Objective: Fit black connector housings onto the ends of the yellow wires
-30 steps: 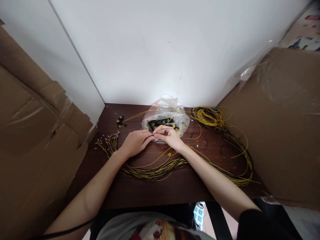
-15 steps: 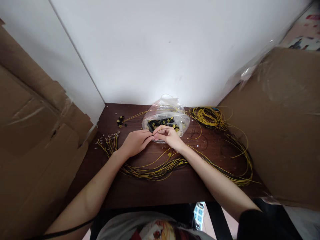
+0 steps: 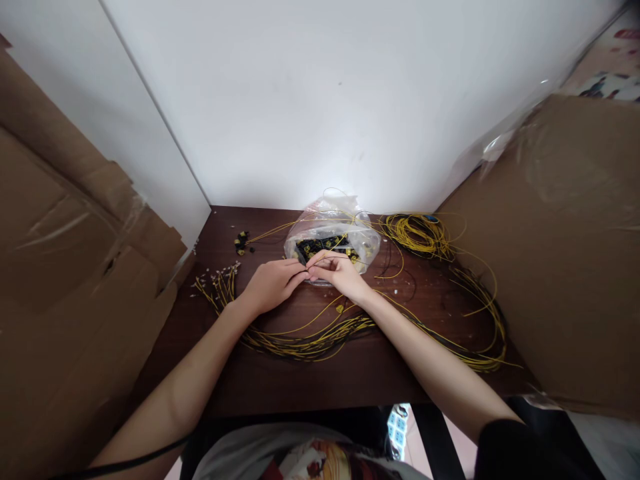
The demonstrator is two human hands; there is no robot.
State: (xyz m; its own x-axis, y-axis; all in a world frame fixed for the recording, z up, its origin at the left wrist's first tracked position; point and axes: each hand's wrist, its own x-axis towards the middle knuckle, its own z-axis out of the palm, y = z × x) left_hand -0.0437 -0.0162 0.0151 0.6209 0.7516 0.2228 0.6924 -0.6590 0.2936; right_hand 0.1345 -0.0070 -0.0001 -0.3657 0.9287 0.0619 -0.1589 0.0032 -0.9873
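My left hand [image 3: 273,283] and my right hand [image 3: 339,272] meet fingertip to fingertip at the front edge of a clear plastic bag [image 3: 330,217]. A thin dark wire [image 3: 345,258] runs across the fingers of my right hand, which pinches it. The left fingers are closed at the same spot; what they grip is too small and hidden to make out. Inside the open bag lie many small black and yellow parts [image 3: 327,245]. Below the hands, a bundle of yellow and black wires [image 3: 310,347] curves over the dark wooden table [image 3: 300,390].
At the back right lies a coil of yellow wire [image 3: 417,233]. Small black and yellow pieces [image 3: 242,241] sit at the back left, above the wires' pale-tipped ends [image 3: 220,277]. Cardboard [image 3: 560,253] flanks the right side, more cardboard [image 3: 75,267] the left; a white wall [image 3: 320,100] stands behind.
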